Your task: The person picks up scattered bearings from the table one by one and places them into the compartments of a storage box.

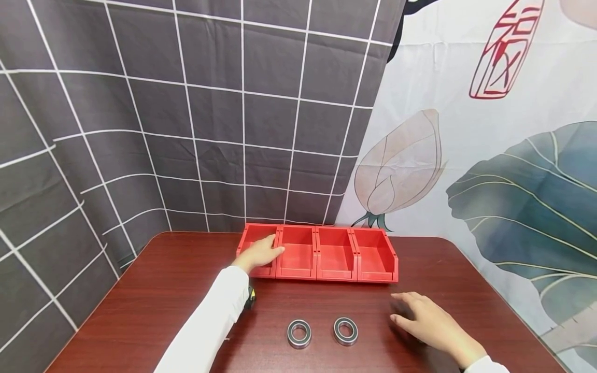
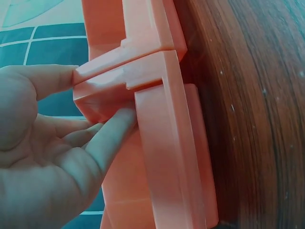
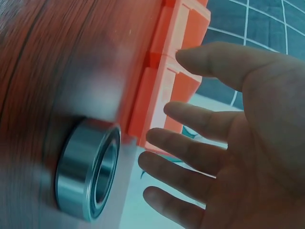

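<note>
My left hand (image 1: 258,254) is over the leftmost bin of a row of red plastic bins. In the left wrist view its thumb (image 2: 55,78) reaches the rim of the divider (image 2: 126,69), while the other fingers, loosely extended, dip inside the bin (image 2: 126,186); some fingertips are hidden by the wall. Nothing shows in the palm. To the right, my right hand (image 1: 431,321) hovers over the table with fingers spread and holds nothing. Left of it, two metal ring bearings with dark seals lie flat, a left bearing (image 1: 299,333) and a right bearing (image 1: 345,331).
The other bins, a second (image 1: 297,254), a third (image 1: 336,256) and a rightmost bin (image 1: 374,254), stand joined along the back of the dark red wooden table (image 1: 154,300). A small black and yellow object (image 1: 251,298) lies partly behind the left sleeve. Patterned cloth hangs behind.
</note>
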Action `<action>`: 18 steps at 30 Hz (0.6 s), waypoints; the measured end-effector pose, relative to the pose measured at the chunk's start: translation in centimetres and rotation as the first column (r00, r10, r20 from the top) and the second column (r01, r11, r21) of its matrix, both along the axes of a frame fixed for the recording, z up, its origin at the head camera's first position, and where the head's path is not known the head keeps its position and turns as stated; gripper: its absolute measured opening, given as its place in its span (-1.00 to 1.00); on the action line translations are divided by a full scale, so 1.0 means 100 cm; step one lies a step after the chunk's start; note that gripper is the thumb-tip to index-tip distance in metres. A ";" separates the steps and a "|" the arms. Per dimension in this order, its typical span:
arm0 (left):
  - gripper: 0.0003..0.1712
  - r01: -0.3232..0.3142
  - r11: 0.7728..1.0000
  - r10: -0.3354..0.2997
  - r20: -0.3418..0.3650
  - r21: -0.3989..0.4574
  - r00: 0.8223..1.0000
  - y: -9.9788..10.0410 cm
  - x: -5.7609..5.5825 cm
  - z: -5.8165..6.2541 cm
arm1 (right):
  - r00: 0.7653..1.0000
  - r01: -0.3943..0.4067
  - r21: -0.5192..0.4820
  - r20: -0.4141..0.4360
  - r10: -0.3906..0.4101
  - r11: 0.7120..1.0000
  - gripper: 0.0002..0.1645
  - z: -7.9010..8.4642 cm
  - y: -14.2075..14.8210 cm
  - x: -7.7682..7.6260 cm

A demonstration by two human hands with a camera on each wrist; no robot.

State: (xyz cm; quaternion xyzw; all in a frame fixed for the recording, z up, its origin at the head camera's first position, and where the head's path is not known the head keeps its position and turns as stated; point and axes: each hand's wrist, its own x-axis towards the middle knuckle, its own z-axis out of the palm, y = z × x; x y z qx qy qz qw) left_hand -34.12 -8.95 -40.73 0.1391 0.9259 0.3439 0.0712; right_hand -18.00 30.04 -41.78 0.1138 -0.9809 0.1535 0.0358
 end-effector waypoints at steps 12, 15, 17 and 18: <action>-0.21 -0.026 0.999 0.026 -0.009 0.024 1.000 0.002 0.003 0.003 | 0.998 -0.059 0.035 0.023 0.058 0.998 -0.33 -0.001 0.018 0.006; -0.22 -0.026 0.999 0.026 -0.001 0.031 1.000 0.002 0.003 0.004 | 0.995 -0.097 0.049 0.026 0.096 0.994 -0.33 -0.003 0.023 0.006; -0.22 -0.029 0.999 0.029 -0.002 0.036 1.000 0.001 0.004 0.004 | 0.992 -0.124 0.059 0.023 0.123 0.991 -0.33 -0.004 0.027 0.006; -0.22 -0.031 0.999 0.031 -0.006 0.037 0.999 0.001 0.004 0.005 | 0.991 -0.132 0.064 0.026 0.130 0.989 -0.33 -0.005 0.028 0.005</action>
